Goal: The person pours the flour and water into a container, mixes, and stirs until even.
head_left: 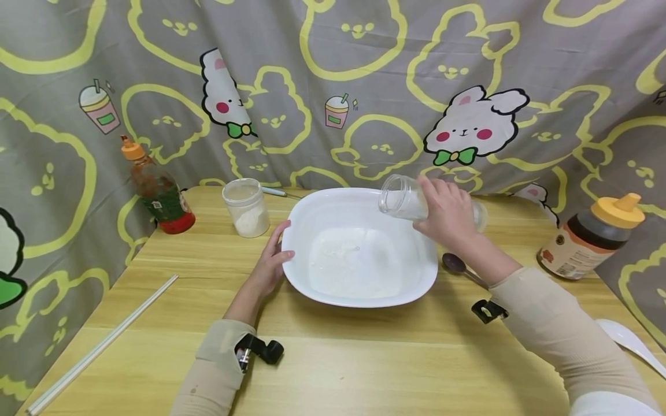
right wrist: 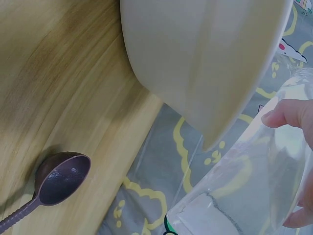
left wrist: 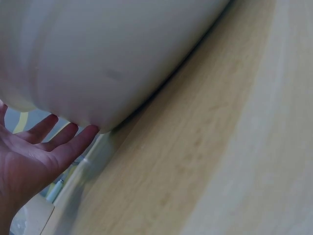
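A white basin (head_left: 359,292) stands on the table, a thin whitish layer with small bubbles spread over its bottom. At its left side my left hand (head_left: 270,263) holds the rim, the thumb at the edge. In the left wrist view, that hand's fingertips (left wrist: 88,131) touch the basin's outer wall (left wrist: 112,54). Over the basin's right rim my right hand (head_left: 450,211) grips a clear glass jar (head_left: 408,199). The jar lies nearly level, its open mouth pointing left over the basin. In the right wrist view, my thumb (right wrist: 281,115) presses its side.
A jar of white powder (head_left: 250,216) and a red sauce bottle (head_left: 169,199) stand left. A dark spoon (head_left: 455,263) lies right of the basin, near a brown sauce bottle (head_left: 585,242) and a white spoon (head_left: 624,335). Pale chopsticks (head_left: 104,341) lie at left; a patterned curtain (head_left: 359,104) hangs behind.
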{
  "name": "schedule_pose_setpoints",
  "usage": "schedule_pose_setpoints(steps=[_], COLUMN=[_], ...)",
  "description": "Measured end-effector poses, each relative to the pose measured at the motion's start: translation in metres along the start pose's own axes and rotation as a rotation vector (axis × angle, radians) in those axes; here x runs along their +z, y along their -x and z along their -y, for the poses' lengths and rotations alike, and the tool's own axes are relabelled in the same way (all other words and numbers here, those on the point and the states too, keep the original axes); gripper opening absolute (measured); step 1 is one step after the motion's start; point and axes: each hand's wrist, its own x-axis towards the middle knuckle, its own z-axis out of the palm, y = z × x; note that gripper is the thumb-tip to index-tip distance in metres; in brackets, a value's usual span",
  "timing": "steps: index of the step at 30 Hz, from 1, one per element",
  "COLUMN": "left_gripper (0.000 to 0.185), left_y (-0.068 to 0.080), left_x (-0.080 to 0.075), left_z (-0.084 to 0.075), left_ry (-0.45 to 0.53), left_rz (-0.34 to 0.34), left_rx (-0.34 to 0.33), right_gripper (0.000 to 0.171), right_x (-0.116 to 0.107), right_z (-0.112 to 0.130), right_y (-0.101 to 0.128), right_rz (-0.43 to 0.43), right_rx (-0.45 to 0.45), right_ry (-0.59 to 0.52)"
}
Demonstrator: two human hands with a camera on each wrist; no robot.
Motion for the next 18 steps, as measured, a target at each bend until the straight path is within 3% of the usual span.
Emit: schedule_pose_setpoints(steps=[9,18], left_gripper=[0.067,0.068], left_y=[0.0010,0.0015], left_x=[0.0002,0.0002], left_z=[-0.0006,-0.0003], left_ry=[0.001,0.016], left_rz=[0.000,0.016], left_rx=[0.003,0.030], right_gripper=[0.082,0.078], right_x=[-0.0015,-0.0024], right_z=[-0.0012,-0.0059], right_y=[0.0013,0.0029], right_rz=[-0.014,-0.041], right_rx=[0.003,0.067], right_ry=[0.002,-0.098])
